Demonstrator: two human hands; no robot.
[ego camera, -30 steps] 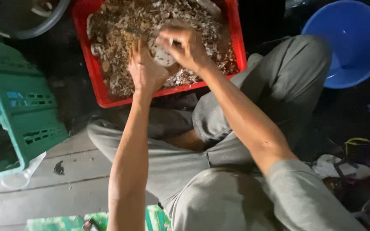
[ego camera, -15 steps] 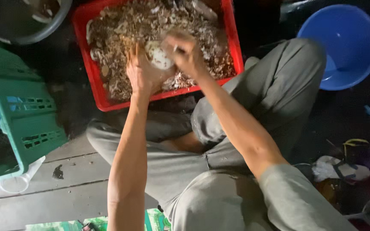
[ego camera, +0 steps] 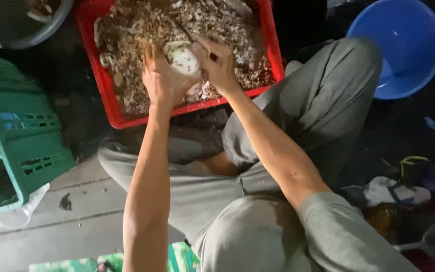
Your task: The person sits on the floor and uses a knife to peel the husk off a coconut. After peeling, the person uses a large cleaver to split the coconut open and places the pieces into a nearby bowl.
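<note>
Red plastic forms the shallow crate (ego camera: 111,108) that sits in front of the seated person's knees, filled with a brown and whitish heap of broken shells (ego camera: 142,30). Over that heap the left hand (ego camera: 163,80) cups a pale, rounded shell (ego camera: 185,59), probably an oyster or similar shellfish, though the low light makes it hard to be sure. Its fingers curl around the shell's left and underside, gripping it. The right hand (ego camera: 221,63) is just beside it, fingers clenched around the handle of a thin dark tool (ego camera: 183,30) whose shaft slants up and left across the shell's top edge. Both forearms reach forward from grey sleeves, above grey trousers (ego camera: 323,100) on bent knees.

A green slatted plastic crate (ego camera: 23,136) stands to the left on the grey plank floor (ego camera: 61,226). A dark round tub (ego camera: 36,30) shows partly at the upper left corner. A blue plastic basin (ego camera: 404,45) lies at the upper right, well apart from the hands. Cluttered small items sit at the lower right, too dim to name.
</note>
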